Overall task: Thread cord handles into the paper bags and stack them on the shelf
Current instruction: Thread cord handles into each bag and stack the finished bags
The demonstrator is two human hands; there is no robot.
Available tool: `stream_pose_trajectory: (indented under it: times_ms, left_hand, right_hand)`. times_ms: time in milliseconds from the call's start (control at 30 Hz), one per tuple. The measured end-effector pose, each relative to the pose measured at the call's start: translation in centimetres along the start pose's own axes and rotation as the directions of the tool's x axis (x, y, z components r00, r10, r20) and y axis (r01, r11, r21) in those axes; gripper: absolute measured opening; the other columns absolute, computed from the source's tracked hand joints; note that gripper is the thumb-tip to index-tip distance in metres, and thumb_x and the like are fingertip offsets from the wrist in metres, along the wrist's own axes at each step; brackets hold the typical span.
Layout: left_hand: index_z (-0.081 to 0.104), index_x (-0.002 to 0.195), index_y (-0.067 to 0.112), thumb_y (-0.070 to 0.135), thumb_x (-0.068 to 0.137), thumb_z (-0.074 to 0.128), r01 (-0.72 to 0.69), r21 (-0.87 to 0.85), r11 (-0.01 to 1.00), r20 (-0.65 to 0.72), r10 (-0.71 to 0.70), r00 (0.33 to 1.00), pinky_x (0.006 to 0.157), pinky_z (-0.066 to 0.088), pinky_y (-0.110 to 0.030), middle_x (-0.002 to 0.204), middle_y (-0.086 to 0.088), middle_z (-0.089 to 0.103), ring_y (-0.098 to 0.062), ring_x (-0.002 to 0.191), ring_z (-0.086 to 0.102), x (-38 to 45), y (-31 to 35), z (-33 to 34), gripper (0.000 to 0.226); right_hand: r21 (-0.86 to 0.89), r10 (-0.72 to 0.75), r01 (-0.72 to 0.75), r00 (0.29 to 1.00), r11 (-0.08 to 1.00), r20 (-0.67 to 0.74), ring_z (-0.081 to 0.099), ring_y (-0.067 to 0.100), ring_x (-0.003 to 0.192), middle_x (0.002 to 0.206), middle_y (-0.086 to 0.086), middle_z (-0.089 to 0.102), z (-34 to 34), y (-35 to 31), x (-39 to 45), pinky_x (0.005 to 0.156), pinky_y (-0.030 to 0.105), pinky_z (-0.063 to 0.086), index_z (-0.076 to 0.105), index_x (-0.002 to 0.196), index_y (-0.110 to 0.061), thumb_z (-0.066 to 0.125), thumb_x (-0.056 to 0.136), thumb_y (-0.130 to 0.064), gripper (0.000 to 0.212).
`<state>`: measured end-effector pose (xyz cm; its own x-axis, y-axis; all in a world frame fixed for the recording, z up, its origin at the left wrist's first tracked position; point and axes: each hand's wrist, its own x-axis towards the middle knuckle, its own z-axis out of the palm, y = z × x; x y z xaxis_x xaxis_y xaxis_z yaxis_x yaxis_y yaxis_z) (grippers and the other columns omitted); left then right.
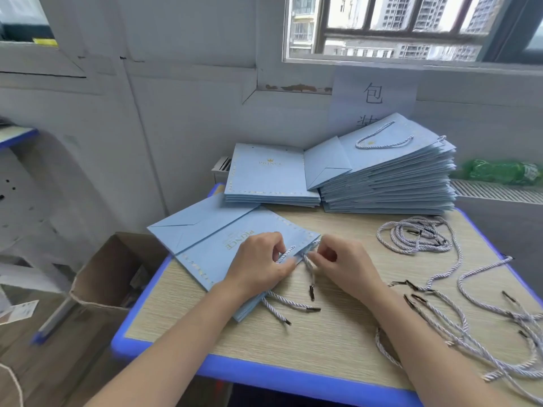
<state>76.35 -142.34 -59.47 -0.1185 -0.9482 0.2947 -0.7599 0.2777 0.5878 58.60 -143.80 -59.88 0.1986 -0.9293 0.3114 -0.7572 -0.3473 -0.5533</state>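
**Threading a cord at the mouth of a blue paper bag**

Lying flat near the left edge of the table (323,342), the light blue paper bag (217,245) has its folded bottom flap hanging past that edge and its open mouth turned toward the middle. The left hand (258,265) rests on the bag, fingers curled, pinching a twisted grey-white cord (286,254) right at the mouth. The right hand (343,265) sits just beside it, fingertips pinching the same cord where it comes out of the bag; one dark-tipped end hangs down onto the table between the two hands. Two more cord ends stick out from under the bag's near corner.

Along the far edge sit a low stack of flat bags (270,177) and, touching it on the right, a taller stack of finished bags (388,177) with a cord handle looped on top. Loose cords (435,289) lie tangled along the right edge. A cardboard box (108,271) stands on the floor just left of the table.
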Motion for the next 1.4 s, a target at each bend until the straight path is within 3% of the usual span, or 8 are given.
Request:
stream_pose_trajectory:
  times_ms: [200,300,433,567,800,1000,1133,1400]
  left_hand:
    - [0.047,0.056,0.025,0.021,0.077,0.072,-0.016,-0.136,0.991,-0.111,0.001,0.994,0.053,0.033,-0.015,0.049,0.012,0.048,-0.001,0.048,0.044,0.9,2.5,-3.3,0.033]
    - [0.051,0.056,0.022,0.017,0.078,0.072,0.026,-0.319,0.947,-0.160,-0.081,0.984,0.051,0.033,-0.015,0.048,0.012,0.049,0.003,0.044,0.044,2.8,4.2,-5.9,0.032]
    - [0.045,0.054,0.016,0.010,0.082,0.067,0.038,-0.574,0.818,-0.160,-0.157,0.975,0.044,0.030,-0.018,0.034,0.014,0.038,0.000,0.034,0.034,5.0,7.3,-8.2,0.036]
    - [0.044,0.062,0.012,0.007,0.083,0.064,-0.016,-0.729,0.684,-0.133,-0.118,0.984,0.038,0.032,-0.015,0.036,0.013,0.040,-0.002,0.032,0.036,6.9,11.4,-10.7,0.030]
    - [0.045,0.063,0.010,0.007,0.088,0.063,0.048,-0.910,0.412,-0.022,-0.163,0.986,0.037,0.037,-0.015,0.038,0.006,0.038,-0.005,0.031,0.036,9.5,11.9,-13.8,0.031]
    - [0.045,0.070,0.008,0.006,0.094,0.056,0.097,-0.740,0.665,-0.183,-0.339,0.923,0.036,0.039,-0.014,0.058,-0.005,0.041,-0.001,0.033,0.041,10.5,2.9,-13.6,0.026]
    - [0.048,0.076,0.005,0.008,0.095,0.054,0.164,-0.667,0.727,-0.166,-0.359,0.918,0.038,0.041,-0.014,0.061,-0.006,0.041,-0.014,0.050,0.039,10.0,-0.1,-12.2,0.020]
    - [0.049,0.074,0.008,0.011,0.097,0.052,0.144,-0.579,0.803,-0.150,-0.279,0.949,0.045,0.039,-0.020,0.058,-0.005,0.045,-0.014,0.050,0.040,9.2,-1.8,-10.3,0.023]
  right_hand:
    - [-0.069,0.095,-0.087,0.988,0.994,0.121,0.057,0.018,0.056,0.058,0.001,0.064,-1.7,-4.2,0.3,0.059,0.032,0.046,0.064,0.063,-0.009,0.054,0.089,-0.043,0.044]
    - [0.082,0.172,-0.190,0.967,0.978,0.188,0.055,0.007,0.040,0.055,-0.006,0.066,-5.7,-6.6,1.5,0.044,0.019,0.042,0.068,0.069,-0.012,0.053,0.092,-0.040,0.039]
    - [0.386,0.183,-0.308,0.927,0.870,0.326,0.055,0.010,0.046,0.067,-0.003,0.067,-9.5,-9.7,3.0,0.041,0.017,0.033,0.060,0.078,-0.016,0.051,0.095,-0.035,0.027]
    - [0.579,0.196,-0.236,0.972,0.780,0.132,0.056,0.019,0.062,0.075,0.010,0.059,-12.7,-11.7,5.8,0.051,0.019,0.043,0.063,0.086,-0.003,0.055,0.091,-0.021,0.019]
    - [0.698,0.192,-0.167,0.980,0.697,0.043,0.046,0.010,0.041,0.059,0.005,0.047,-16.6,-11.4,7.7,0.038,0.016,0.039,0.057,0.071,-0.012,0.063,0.088,-0.018,0.018]
    - [0.777,0.434,-0.266,0.901,0.571,-0.011,0.040,0.010,0.038,0.058,0.005,0.045,-18.0,-4.5,7.3,0.034,0.014,0.029,0.050,0.078,-0.014,0.056,0.093,-0.020,0.017]
    - [0.661,0.451,-0.339,0.893,0.669,0.001,0.038,0.011,0.038,0.055,0.004,0.047,-16.2,-1.5,7.1,0.035,0.016,0.029,0.053,0.083,-0.009,0.058,0.092,-0.021,0.016]
    - [0.439,0.354,-0.285,0.932,0.852,-0.081,0.040,0.011,0.043,0.054,0.003,0.049,-11.7,-1.0,7.0,0.041,0.021,0.033,0.051,0.067,-0.008,0.054,0.094,-0.029,0.034]
